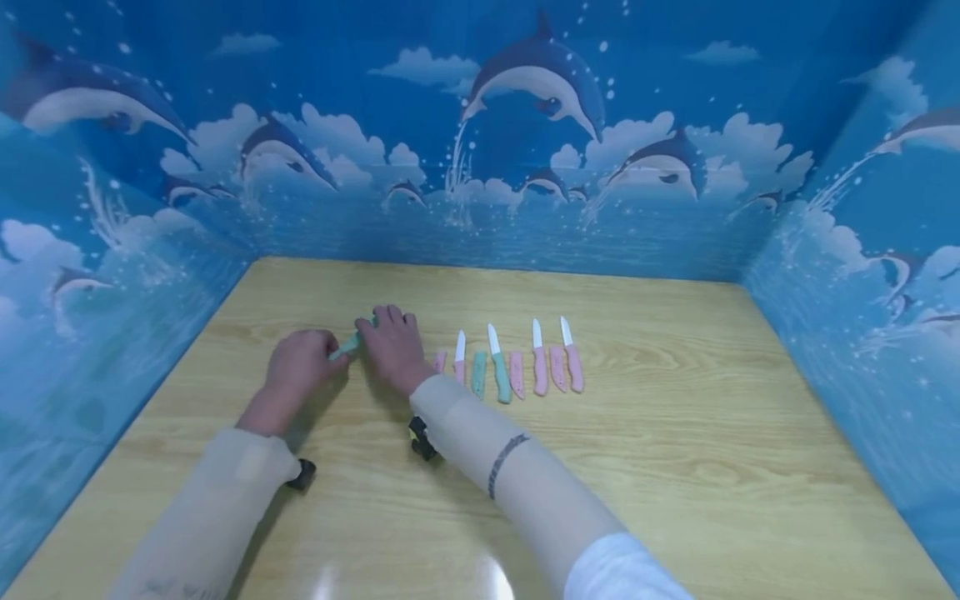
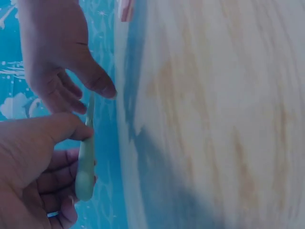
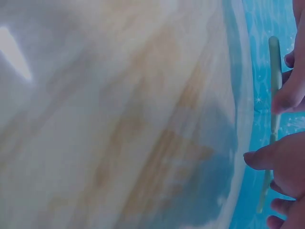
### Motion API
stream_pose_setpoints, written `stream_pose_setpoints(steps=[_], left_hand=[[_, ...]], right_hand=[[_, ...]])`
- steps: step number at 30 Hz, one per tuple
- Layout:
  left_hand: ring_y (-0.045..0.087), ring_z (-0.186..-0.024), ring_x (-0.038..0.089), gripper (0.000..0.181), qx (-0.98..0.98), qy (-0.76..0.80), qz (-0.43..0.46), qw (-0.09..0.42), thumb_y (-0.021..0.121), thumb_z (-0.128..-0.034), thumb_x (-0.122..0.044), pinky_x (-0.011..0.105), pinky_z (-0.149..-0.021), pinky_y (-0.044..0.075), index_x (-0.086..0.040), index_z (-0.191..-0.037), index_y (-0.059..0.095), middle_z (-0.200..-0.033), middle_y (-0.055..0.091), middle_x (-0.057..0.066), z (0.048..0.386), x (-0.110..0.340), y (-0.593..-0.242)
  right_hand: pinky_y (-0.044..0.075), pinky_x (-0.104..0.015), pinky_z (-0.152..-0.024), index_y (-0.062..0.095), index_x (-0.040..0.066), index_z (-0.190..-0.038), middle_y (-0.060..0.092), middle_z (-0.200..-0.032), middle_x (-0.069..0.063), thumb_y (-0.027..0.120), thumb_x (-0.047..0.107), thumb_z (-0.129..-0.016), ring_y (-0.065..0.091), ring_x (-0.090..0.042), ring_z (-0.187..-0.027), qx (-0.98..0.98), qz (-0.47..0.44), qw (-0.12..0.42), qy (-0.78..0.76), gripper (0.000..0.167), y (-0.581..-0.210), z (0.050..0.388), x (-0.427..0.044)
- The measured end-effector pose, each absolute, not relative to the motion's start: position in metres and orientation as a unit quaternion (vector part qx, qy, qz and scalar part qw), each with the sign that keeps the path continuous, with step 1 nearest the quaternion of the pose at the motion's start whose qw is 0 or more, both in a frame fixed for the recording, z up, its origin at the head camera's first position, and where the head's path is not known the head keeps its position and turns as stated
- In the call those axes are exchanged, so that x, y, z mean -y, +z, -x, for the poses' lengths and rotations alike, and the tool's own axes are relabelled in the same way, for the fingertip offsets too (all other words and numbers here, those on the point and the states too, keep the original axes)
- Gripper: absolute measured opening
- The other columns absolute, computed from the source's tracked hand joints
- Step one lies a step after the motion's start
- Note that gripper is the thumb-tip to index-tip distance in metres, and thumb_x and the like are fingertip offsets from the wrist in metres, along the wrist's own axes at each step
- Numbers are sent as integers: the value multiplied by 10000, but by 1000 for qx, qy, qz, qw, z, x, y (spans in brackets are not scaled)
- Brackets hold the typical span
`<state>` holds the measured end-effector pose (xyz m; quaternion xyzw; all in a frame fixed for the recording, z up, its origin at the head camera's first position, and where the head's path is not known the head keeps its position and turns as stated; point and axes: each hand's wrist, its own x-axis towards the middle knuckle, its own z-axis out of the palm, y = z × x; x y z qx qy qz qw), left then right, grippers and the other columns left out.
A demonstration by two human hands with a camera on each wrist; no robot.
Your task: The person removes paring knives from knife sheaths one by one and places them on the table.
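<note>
My left hand (image 1: 296,367) grips the light green handle of a small paring knife (image 1: 347,346) at the left of the row. In the left wrist view its thumb lies along that handle (image 2: 85,176). Beyond the handle, a slim green sheath (image 3: 264,193) covers the blade end in the right wrist view. My right hand (image 1: 393,346) is at this far end, its thumb (image 3: 259,160) extended apart from the loosely bent fingers. The sheath passes between thumb and fingers; contact there is partly hidden.
Right of my hands lie pink and green knives with bare white blades, such as a green one (image 1: 501,375), alternating with sheaths (image 1: 478,375). A pink sheath (image 1: 440,360) sits close by my right wrist. Dolphin-printed walls (image 1: 495,217) enclose the wooden table (image 1: 675,433).
</note>
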<state>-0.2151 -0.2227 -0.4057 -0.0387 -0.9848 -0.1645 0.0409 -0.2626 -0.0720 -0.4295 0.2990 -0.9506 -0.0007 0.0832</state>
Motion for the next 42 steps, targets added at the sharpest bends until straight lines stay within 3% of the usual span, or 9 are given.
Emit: stream_pose_setpoints(steps=[4,8,13,17,25,31,33,42], left_hand=[[586,-665,250,180,983,-160,70,49,714,-841,-167,437,-628,499,9,-866,687,-743,657,98,216,215,-403],[581,-676,244,162,980,-155,111,59,724,-833,-142,436,-635,497,10,-875,693,-746,651,92,214,211,-400],[606,-690,250,160,972,-150,161,83,743,-825,-118,451,-646,522,20,-898,704,-768,664,95,207,213,-400],[610,-689,244,151,960,-151,206,113,756,-818,-109,448,-625,522,8,-896,700,-763,654,78,204,212,-401],[598,-683,156,171,923,-184,290,173,790,-787,-85,347,-593,519,-45,-908,675,-797,646,23,186,194,-408],[566,-675,90,210,893,-192,353,204,822,-745,-80,284,-572,513,-73,-882,664,-790,636,-14,171,172,-413],[579,-690,94,215,887,-196,365,206,827,-739,-80,280,-587,526,-71,-879,664,-798,645,-10,168,165,-415],[600,-746,98,226,877,-221,381,192,821,-761,-100,243,-650,551,-68,-944,692,-865,651,0,165,138,-413]], right_hand=[[418,-350,-955,578,282,-1326,562,-1321,-3,618,202,-947,463,-187,-1224,947,-305,93,-19,390,-425,267,60],[426,-307,-827,654,283,-1224,653,-1110,51,600,213,-968,555,-141,-1008,946,-314,79,-21,271,-418,270,48],[426,-252,-651,690,231,-1118,678,-938,50,637,226,-945,592,-115,-804,938,-344,44,-6,182,-411,264,35],[478,-222,-627,704,187,-1035,684,-874,48,670,205,-923,605,-99,-760,924,-378,62,11,119,-407,257,18],[491,-145,-638,676,165,-1049,657,-858,74,677,221,-924,581,-46,-714,915,-388,29,110,137,-402,230,-28],[526,-193,-730,684,145,-1122,705,-971,42,700,238,-903,647,-93,-847,912,-386,43,135,238,-407,196,-62],[538,-223,-789,685,129,-1143,711,-1015,23,711,244,-891,657,-115,-898,910,-384,54,149,279,-409,187,-72],[569,-270,-808,708,61,-1075,726,-1018,-49,764,185,-835,684,-162,-923,889,-358,107,264,275,-413,172,-104]])
